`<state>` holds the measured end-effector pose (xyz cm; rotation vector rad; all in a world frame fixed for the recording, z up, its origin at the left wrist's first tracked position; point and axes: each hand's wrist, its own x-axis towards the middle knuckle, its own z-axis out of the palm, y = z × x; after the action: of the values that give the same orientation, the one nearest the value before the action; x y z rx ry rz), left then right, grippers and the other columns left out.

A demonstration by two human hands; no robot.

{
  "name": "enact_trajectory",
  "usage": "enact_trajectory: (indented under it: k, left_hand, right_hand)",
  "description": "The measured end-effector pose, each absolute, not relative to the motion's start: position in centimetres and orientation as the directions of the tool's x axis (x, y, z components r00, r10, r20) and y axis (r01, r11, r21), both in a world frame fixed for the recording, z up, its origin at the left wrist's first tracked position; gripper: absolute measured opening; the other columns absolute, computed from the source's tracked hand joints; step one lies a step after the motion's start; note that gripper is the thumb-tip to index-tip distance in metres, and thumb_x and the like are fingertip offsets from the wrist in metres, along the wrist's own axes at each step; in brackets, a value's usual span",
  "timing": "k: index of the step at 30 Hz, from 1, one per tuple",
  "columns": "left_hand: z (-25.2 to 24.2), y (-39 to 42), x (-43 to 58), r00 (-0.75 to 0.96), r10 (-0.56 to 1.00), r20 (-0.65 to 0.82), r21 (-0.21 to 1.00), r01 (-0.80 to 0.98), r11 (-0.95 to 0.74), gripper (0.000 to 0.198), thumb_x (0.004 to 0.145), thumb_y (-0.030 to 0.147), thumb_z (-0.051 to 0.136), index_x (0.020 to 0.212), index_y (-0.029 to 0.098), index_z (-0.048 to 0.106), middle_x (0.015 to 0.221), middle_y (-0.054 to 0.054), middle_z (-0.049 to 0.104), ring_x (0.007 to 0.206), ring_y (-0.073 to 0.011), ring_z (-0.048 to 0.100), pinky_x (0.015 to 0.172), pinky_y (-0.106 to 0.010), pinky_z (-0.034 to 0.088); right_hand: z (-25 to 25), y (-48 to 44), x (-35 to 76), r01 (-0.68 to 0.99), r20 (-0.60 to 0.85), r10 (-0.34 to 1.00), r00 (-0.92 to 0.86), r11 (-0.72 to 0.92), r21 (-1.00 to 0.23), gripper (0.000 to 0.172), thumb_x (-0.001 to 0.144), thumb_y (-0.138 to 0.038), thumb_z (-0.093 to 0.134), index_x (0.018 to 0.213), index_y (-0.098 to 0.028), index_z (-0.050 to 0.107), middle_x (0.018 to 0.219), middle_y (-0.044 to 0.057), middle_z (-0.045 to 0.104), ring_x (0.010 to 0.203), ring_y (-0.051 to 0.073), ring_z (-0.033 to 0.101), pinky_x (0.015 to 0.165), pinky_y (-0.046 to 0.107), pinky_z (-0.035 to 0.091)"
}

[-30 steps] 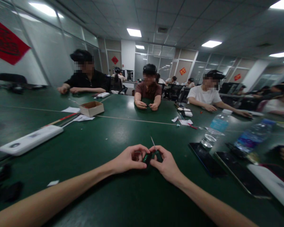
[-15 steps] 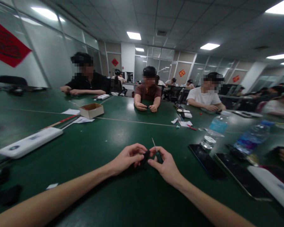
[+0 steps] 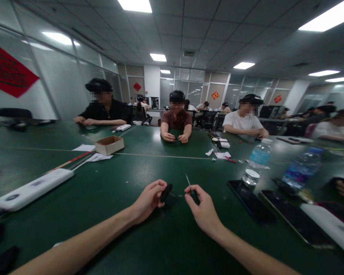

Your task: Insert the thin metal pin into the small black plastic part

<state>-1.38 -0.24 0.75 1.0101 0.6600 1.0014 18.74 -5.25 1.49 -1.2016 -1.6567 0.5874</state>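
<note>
My left hand [image 3: 148, 202] pinches a small black oblong object [image 3: 166, 193] between thumb and fingers, its exact kind too small to tell. My right hand [image 3: 203, 211] holds a slim screwdriver [image 3: 193, 195], with a dark handle and a thin metal shaft pointing up and away from me. A short gap of green tabletop [image 3: 176, 214] lies between the two hands, and the black object and the screwdriver's tip are apart.
Right of my hands lie a dark phone [image 3: 250, 200], a larger tablet or phone [image 3: 295, 217] and plastic water bottles [image 3: 258, 162]. On the left is a long white power strip [image 3: 31, 190]. Farther off stand a cardboard box [image 3: 109, 145], papers, and seated co-workers.
My hands have moved apart, drawing the black object away from the screwdriver. The view has tilted slightly upward, so the room sits lower in the frame.
</note>
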Motion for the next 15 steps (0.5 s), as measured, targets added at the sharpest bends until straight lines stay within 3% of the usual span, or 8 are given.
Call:
enact_trajectory:
  k: [6, 15]
  left_hand:
    - [0.8, 0.1, -1.7, 0.470, 0.882, -0.027, 0.895, -0.382, 0.231, 0.016, 0.083, 0.032, 0.053, 0.078, 0.017, 0.049, 0.060, 0.006, 0.038, 0.042, -0.0033, 0.029, 0.039, -0.016, 0.017]
    - [0.5, 0.3, -2.1, 0.505, 0.863, -0.026, 0.887, -0.386, 0.253, 0.023, 0.086, 0.038, 0.048, 0.076, 0.017, 0.045, 0.059, 0.007, 0.034, 0.041, -0.0023, 0.021, 0.040, -0.017, 0.012]
  right_hand:
    - [1.8, -4.8, 20.4, 0.584, 0.489, 0.778, -0.394, 0.623, -0.521, 0.015, 0.087, -0.021, 0.050, 0.098, -0.021, 0.060, 0.089, 0.004, 0.057, 0.072, 0.017, 0.055, 0.064, 0.029, 0.043]
    - [1.2, -4.7, 19.9, 0.645, 0.437, 0.762, -0.479, 0.642, -0.413, 0.016, 0.088, -0.019, 0.046, 0.100, -0.021, 0.057, 0.089, 0.005, 0.057, 0.071, 0.016, 0.054, 0.064, 0.029, 0.044]
